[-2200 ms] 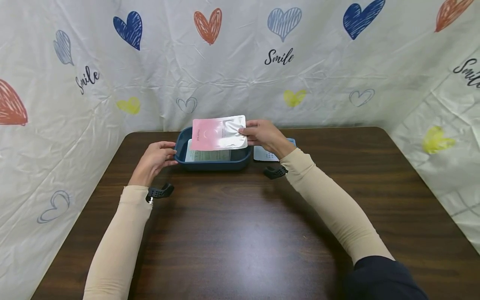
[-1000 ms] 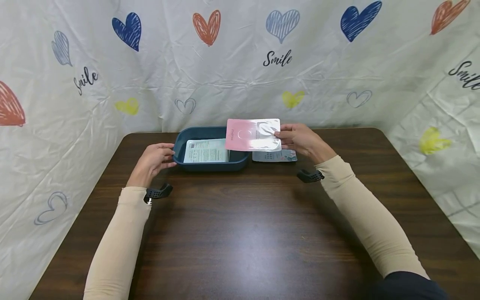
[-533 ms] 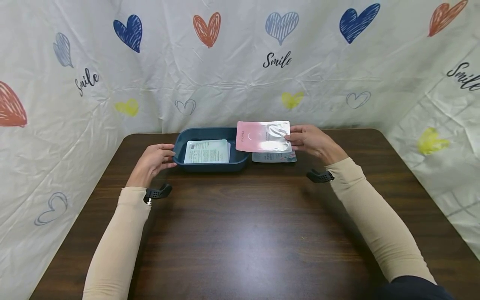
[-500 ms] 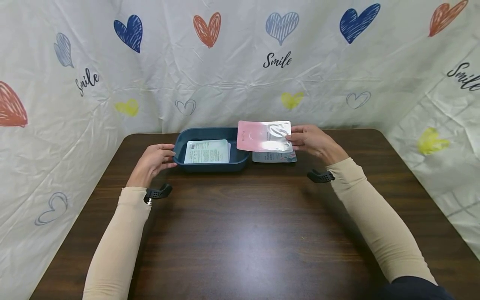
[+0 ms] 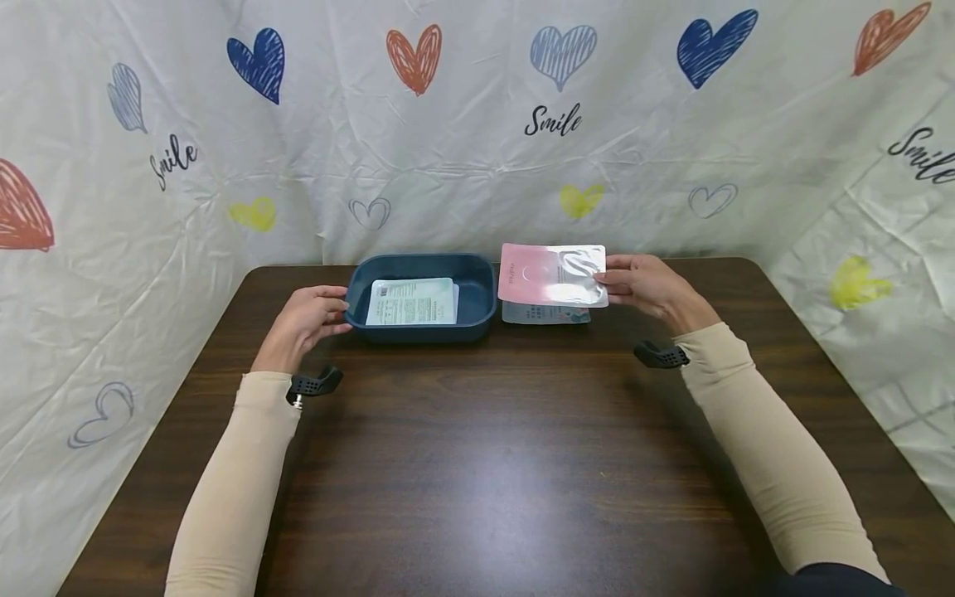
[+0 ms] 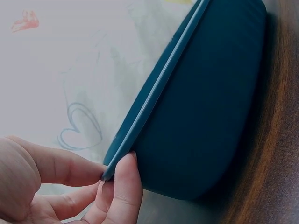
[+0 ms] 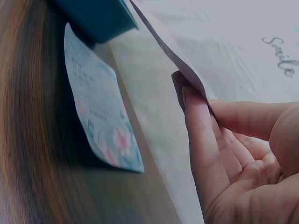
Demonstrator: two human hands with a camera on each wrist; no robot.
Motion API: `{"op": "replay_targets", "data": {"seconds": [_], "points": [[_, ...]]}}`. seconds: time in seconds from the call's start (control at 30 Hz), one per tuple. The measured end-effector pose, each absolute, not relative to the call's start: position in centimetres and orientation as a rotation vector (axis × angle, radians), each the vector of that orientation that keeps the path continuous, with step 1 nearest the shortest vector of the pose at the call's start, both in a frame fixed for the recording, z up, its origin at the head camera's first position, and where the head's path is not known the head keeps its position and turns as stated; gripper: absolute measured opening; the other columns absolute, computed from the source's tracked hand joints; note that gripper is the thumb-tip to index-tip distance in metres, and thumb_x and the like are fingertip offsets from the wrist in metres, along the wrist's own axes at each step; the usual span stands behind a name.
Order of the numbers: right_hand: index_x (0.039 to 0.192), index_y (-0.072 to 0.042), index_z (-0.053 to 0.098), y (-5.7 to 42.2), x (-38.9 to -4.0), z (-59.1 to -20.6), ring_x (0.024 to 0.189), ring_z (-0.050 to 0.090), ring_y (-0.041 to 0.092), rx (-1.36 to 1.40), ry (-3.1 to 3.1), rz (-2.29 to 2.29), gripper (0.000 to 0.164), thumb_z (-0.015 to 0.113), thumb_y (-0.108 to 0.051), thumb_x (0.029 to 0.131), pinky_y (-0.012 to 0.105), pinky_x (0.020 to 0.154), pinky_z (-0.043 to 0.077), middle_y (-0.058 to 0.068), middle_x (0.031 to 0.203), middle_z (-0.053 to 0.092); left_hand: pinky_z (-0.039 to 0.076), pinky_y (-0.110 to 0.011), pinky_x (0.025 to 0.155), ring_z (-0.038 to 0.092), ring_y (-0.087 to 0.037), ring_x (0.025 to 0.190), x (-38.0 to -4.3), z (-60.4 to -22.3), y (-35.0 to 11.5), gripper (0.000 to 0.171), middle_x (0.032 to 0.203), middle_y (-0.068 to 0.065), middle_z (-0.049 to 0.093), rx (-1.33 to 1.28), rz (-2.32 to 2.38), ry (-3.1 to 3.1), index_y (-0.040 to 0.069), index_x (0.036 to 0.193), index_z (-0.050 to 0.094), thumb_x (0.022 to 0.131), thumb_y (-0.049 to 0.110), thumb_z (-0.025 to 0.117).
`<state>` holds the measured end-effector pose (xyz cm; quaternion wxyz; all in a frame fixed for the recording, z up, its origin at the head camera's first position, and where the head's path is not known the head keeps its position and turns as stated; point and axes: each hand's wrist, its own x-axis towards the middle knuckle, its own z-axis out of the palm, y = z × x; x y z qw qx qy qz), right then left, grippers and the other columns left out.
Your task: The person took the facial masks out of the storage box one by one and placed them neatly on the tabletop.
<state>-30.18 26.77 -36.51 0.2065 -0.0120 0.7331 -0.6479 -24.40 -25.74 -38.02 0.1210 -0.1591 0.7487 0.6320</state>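
In the head view my right hand (image 5: 647,286) pinches the right end of a pink and silver sheet mask packet (image 5: 552,275). The right wrist view shows this packet edge-on between thumb and fingers, raised above a light blue floral packet (image 7: 100,102) on the table. My left hand (image 5: 302,323) holds the left end of a dark blue plastic basin (image 5: 421,333); in the left wrist view its thumb and fingers pinch the rim (image 6: 154,95). Inside the basin lies a pale green packet (image 5: 412,302), with the edge of another packet (image 5: 456,303) showing under it.
Everything stands near the back edge of a dark brown wooden table (image 5: 477,448). A white cloth (image 5: 462,124) printed with hearts and "Smile" hangs right behind it.
The right hand has carried the pink and silver packet rightward, from over the basin to above the floral packet. The basin and the left hand have stayed in place.
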Motion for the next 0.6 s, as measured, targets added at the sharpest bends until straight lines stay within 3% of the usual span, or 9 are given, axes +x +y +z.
{"op": "replay_targets", "data": {"seconds": [0.23,0.43,0.6], "points": [[0.14,0.001,0.046,28.8,-30.2,-37.2,0.083,0.071,0.008,0.027,1.994,-1.877,0.044,0.063,-0.01,0.101,0.024,0.073,0.059,-0.005,0.092,0.073,0.059,-0.03,0.088,0.058,-0.023,0.101,-24.4,-38.0,-25.8,0.048,0.145,-0.021,0.044,-0.466,1.847,2.192,0.004,0.152,0.043,0.105,0.008,0.051],[0.115,-0.014,0.066,30.6,-30.3,-37.6,0.081,0.072,0.01,0.075,1.972,-1.924,0.016,0.066,-0.01,0.099,0.024,0.071,0.059,-0.004,0.091,0.074,0.059,-0.03,0.088,0.057,-0.025,0.103,-24.3,-38.0,-25.8,0.048,0.143,-0.021,0.043,-0.459,1.849,2.188,0.003,0.152,0.042,0.104,0.005,0.05],[0.105,-0.021,0.072,32.1,-30.2,-37.8,0.083,0.072,0.009,0.096,1.966,-1.929,0.013,0.067,-0.012,0.098,0.025,0.072,0.059,-0.005,0.092,0.075,0.059,-0.03,0.088,0.057,-0.025,0.103,-24.3,-37.9,-25.8,0.048,0.143,-0.021,0.043,-0.459,1.851,2.19,0.003,0.152,0.042,0.104,0.005,0.05]]}}
